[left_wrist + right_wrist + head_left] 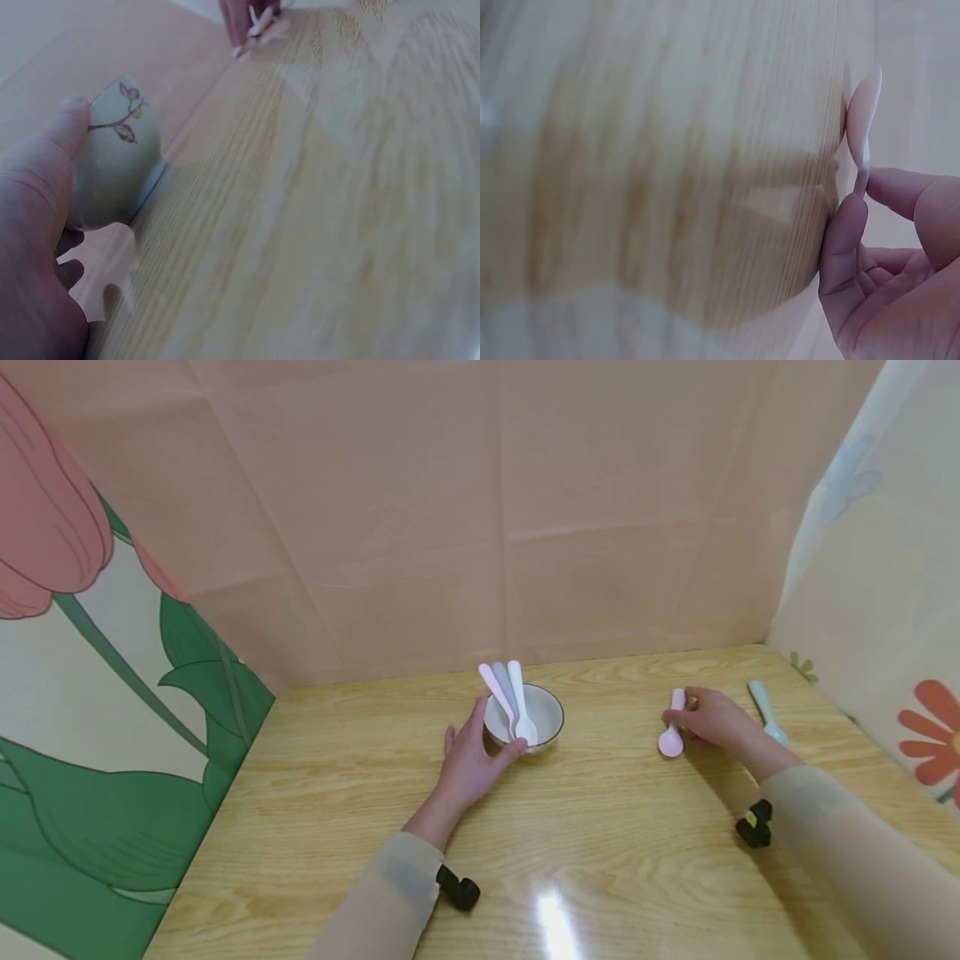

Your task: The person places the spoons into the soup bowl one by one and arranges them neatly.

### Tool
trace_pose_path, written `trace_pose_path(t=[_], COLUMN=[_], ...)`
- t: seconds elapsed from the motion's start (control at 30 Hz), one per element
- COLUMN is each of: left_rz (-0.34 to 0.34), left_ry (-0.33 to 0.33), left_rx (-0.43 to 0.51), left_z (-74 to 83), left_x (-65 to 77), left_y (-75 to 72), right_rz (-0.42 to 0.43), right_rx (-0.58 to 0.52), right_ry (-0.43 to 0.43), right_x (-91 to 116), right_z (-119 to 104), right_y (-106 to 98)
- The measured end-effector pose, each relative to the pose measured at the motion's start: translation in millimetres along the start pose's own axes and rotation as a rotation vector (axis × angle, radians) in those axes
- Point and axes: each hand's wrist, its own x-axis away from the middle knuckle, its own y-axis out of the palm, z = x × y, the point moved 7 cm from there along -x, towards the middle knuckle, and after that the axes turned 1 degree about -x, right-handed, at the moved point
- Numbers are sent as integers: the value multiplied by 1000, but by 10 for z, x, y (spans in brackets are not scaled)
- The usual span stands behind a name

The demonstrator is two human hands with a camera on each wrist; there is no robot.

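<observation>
A white bowl [546,714] with a dark rim stands mid-table, a painted twig on its outer side [124,142] in the left wrist view. My left hand [472,764] grips it from the left, thumb at the near rim. Leaning inside the bowl are a pink spoon [495,689], a grey-blue spoon [505,681] and a white spoon [519,706], handles up. To the right, my right hand [712,720] pinches another pink spoon [671,743] by its handle. Its bowl end [864,112] shows close over the table in the right wrist view.
A pale blue-green spoon [761,700] lies just right of my right hand, partly behind the wrist. The wooden table [600,860] meets a pinkish covering [420,527] at the back. Flower-printed sheets [225,710] flank both sides.
</observation>
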Motion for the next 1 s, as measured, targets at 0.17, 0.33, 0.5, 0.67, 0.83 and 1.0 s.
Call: trace_pose_path(t=[0.17, 0.33, 0.5, 0.67, 0.83, 1.0], left_rz=[-4, -4, -11, -7, -5, 0], left_ry=[-8, -8, -17, -16, -16, -16], left_rx=[-3, 0, -1, 6, 6, 7], left_z=[-7, -6, -7, 14, 7, 1], left_x=[-4, -10, -7, 10, 24, 42], left_y=[-4, -1, 11, -6, -24, -57], right_rz=[36, 51, 51, 56, 80, 115], right_rx=[20, 71, 77, 18, -58, -116], right_ry=[-7, 13, 22, 10, -41, -84], right_x=[16, 2, -7, -1, 0, 25], right_z=[-50, -42, -46, -92, -238, -464], right_y=[-37, -57, -56, -21, -8, -21])
